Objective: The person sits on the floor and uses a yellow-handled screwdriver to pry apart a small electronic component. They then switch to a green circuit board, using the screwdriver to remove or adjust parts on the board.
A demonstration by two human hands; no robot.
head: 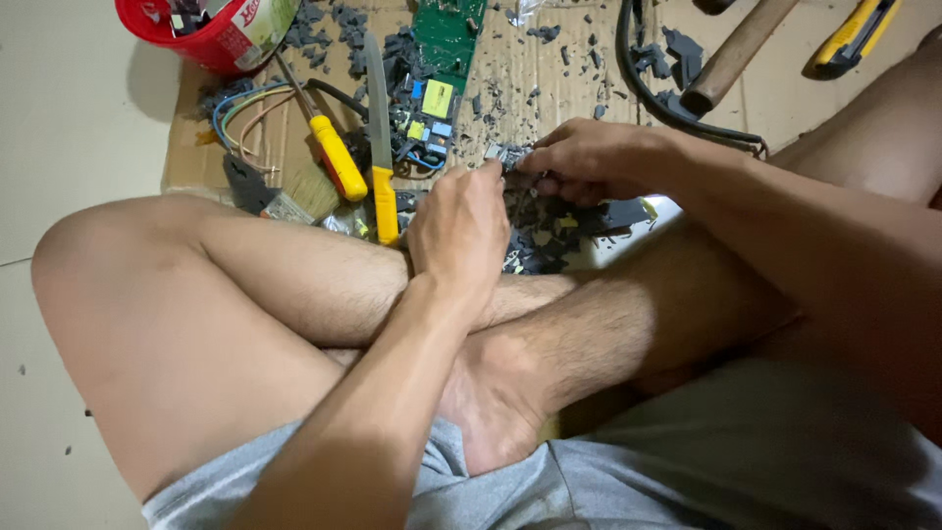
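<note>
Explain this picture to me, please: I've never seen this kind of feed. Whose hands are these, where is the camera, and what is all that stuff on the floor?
There is one view, from a camera worn on the person's head, looking down at their crossed bare legs and both hands. No machine is involved.

The left hand and right hand meet over a small grey part, pinching it between the fingers; what it is exactly is too small to tell.

They work above a sheet of cardboard strewn with dark broken fragments. On it lie a green circuit board, a yellow-handled screwdriver, a yellow-handled knife, a brush and loose coloured wires. A red tub sits top left, a wooden handle top right.
</note>
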